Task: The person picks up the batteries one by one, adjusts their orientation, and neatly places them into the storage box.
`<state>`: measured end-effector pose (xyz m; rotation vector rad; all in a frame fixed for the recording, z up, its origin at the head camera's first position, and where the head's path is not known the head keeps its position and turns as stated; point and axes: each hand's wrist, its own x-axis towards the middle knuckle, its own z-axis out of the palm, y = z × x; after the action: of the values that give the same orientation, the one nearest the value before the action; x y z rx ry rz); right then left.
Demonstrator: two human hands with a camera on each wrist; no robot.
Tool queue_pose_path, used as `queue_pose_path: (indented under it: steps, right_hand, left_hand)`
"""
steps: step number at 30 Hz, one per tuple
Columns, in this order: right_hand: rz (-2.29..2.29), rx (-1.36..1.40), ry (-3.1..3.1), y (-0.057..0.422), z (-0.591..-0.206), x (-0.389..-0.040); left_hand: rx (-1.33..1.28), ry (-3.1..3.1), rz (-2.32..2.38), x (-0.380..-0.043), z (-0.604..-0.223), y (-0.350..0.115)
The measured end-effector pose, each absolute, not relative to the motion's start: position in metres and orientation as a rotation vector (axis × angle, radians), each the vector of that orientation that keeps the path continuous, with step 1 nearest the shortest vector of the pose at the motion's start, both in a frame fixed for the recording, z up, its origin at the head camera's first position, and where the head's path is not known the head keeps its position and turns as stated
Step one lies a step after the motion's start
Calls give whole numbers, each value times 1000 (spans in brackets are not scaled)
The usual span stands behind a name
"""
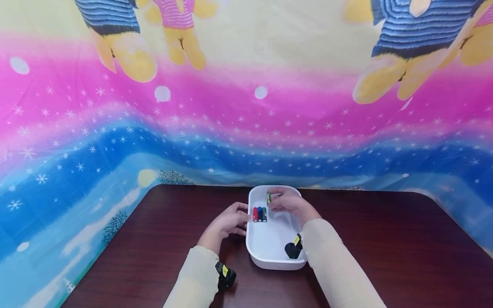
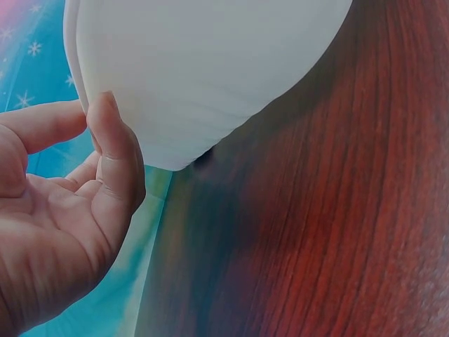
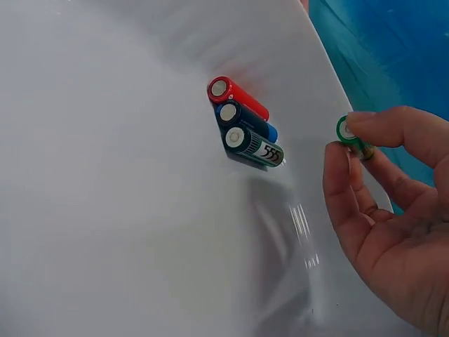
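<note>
A white tray [image 1: 275, 239] stands on the table with three batteries side by side on its floor: a red battery [image 3: 245, 102], a dark blue battery [image 3: 245, 123] and a dark green battery [image 3: 263, 149] marked 555. Over the tray's far part, my right hand [image 1: 289, 202] pinches a green battery [image 3: 360, 146] between thumb and fingers, one end facing the wrist camera. At the tray's left side, my left hand [image 1: 230, 220] holds the rim with thumb and finger, as the left wrist view shows [image 2: 70, 203].
The dark wooden table [image 1: 173, 235] spreads to both sides of the tray. A printed cloth [image 1: 215, 128] in pink and blue hangs along its back and sides. Each sleeve carries a small black wrist camera [image 1: 225, 276].
</note>
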<state>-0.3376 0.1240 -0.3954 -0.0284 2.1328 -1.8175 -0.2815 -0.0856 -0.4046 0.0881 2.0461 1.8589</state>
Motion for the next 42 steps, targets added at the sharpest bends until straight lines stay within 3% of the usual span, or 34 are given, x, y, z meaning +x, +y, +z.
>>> queue_pose_path:
  steps: [20,42]
  right_hand:
    - [-1165,11,2530,119,-402,-330]
    - [-1049,-46,2560,116,-404,-331]
  left_hand:
    - [88,2022,1874,-284,-407,-86]
    - [85,2043,1868,-283,-406,-86]
